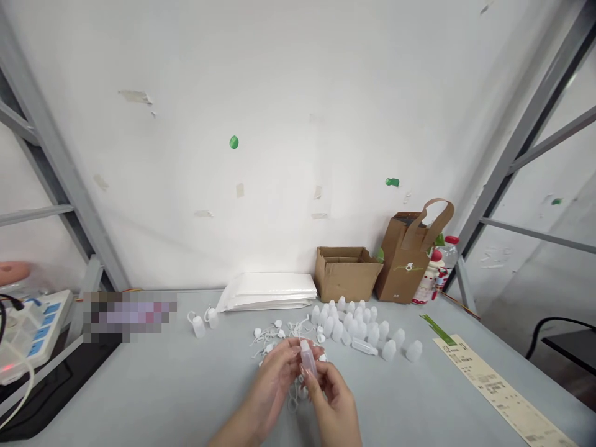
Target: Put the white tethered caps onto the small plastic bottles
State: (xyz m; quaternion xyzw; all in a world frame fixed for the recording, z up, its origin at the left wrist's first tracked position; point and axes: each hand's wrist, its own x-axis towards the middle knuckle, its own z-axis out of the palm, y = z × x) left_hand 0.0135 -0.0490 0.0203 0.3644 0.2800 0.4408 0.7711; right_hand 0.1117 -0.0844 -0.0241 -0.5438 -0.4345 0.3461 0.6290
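A small translucent squeeze bottle (308, 359) with a narrow tip stands tilted between my two hands. My right hand (334, 397) pinches its lower body between thumb and fingers. My left hand (278, 369) curls around the bottle's upper left side, its fingers partly hidden behind it. Beyond my hands lie loose white caps with looped strings (267, 335), and more caps show beneath them. To the right stand many similar uncapped bottles (358, 328), one lying on its side (364, 346). Two bottles with caps and loops (198, 326) stand apart on the left.
White padded envelopes (267, 290) are stacked against the wall, beside an open cardboard box (347, 279) and a brown paper bag (403, 267). A printed paper strip (500, 385) lies at right. At left are a power strip (44, 326) and a black flat object (69, 379).
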